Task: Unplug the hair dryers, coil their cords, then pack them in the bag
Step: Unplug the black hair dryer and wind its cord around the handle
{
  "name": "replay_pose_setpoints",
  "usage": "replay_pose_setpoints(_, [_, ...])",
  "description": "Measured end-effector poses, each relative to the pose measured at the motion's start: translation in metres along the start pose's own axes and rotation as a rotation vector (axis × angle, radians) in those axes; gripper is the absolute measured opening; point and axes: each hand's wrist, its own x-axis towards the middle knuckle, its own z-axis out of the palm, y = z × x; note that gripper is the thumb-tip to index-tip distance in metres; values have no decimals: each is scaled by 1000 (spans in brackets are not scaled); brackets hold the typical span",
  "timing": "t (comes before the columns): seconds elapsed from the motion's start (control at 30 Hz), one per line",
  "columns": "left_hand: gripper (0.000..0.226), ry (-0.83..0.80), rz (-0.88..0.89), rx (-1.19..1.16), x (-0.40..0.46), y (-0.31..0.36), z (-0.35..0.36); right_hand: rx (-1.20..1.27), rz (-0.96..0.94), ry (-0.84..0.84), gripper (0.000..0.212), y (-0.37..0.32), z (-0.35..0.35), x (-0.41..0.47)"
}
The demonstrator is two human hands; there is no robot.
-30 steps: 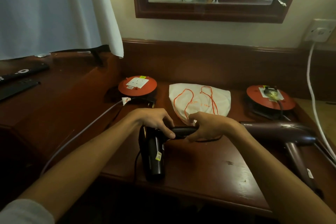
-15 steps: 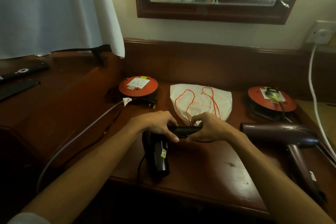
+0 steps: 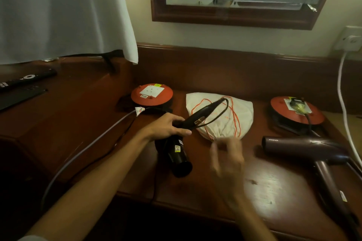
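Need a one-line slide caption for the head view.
Left hand grips black hair dryer at desk; right hand blurred beside drawstring bag.

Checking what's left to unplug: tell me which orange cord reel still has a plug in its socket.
The right-hand reel, behind the purple dryer, has a black plug in its socket. The left reel's white socket sits bare.

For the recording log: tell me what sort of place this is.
Probably a bedroom or hotel-style room. A built-in wooden desk stands against the wall below a framed mirror covered with newspaper, a remote control lies on the side ledge, and a curtain hangs at left.
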Motion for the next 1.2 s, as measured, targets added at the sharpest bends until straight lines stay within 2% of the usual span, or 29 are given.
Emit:
replay_pose_setpoints(0.07, [42, 46, 24, -50, 0, 3, -2, 227, 423, -138, 21, 3, 11, -29])
replay_pose_setpoints(0.17, [45, 91, 63, -84, -1, 18, -5, 439, 668, -369, 12, -11, 28, -56])
replay_pose_setpoints(0.2, [42, 109, 76, -102, -1, 24, -7, 518, 713, -456, 5, -20, 34, -61])
replay_pose_setpoints(0.3, [35, 144, 110, -168, 2, 40, -13, 636, 771, -704, 29, -47, 46, -65])
replay_pose_setpoints(0.37, [36, 167, 132, -171, 2, 48, -18, 802, 829, -712, 34, -61, 45, -59])
replay_pose_setpoints(0.43, [41, 170, 147, -120, -1, 50, -25, 975, 838, -648, 27, -66, 32, -48])
replay_pose_setpoints(0.5, [44, 173, 129, -83, -5, 47, -34, 1061, 822, -631, 26, -62, 11, -36])
replay_pose_setpoints(0.57, [37, 179, 106, -63, -9, 39, -44, 1091, 783, -631, 31, -51, -14, -21])
replay_pose_setpoints(0.67, [12, 121, 105, 22, -15, 31, -46, 1042, 707, -634, 40, -33, -45, 1])
replay_pose_setpoints(0.8, [6, 23, 109, 65, -24, 30, -33, 860, 545, -596, 54, -26, -72, 30])
replay_pose_setpoints(0.83, [9, -10, 100, 91, -25, 30, -29, 748, 462, -568, 51, -27, -78, 37])
replay_pose_setpoints(0.93, [18, -143, 64, 173, -29, 26, -11, 255, 126, -486, 15, -32, -86, 66])
replay_pose_setpoints(1.0, [22, -205, 51, 222, -29, 20, 4, 26, 28, -463, 9, -30, -83, 85])
replay_pose_setpoints(1.1, [17, -225, 28, 242, -31, 14, 21, -52, 54, -590, 10, -26, -78, 104])
replay_pose_setpoints(1.2, [15, -156, 35, 204, -34, 11, 21, 20, 95, -878, 13, -19, -89, 108])
